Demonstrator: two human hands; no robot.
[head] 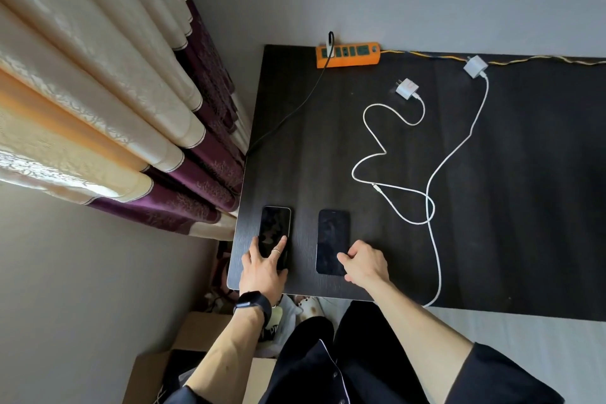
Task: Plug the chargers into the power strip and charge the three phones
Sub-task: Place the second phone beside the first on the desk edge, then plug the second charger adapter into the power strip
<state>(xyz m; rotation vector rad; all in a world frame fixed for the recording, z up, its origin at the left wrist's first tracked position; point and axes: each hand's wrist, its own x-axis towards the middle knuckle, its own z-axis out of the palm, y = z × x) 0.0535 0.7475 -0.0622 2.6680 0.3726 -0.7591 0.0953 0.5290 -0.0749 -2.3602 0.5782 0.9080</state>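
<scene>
Two dark phones lie face up near the front left of the black table. My left hand rests flat on the lower part of the left phone, fingers spread. My right hand touches the lower right edge of the right phone with curled fingers. An orange power strip lies at the table's back edge, with a black cable plugged into its left end. Two white chargers lie unplugged: one with a looping white cable, another whose cable runs off the front edge.
Cream and purple curtains hang to the left of the table. A black cable runs from the strip off the left edge. Cardboard boxes and bags sit on the floor below. A grey wall stands behind.
</scene>
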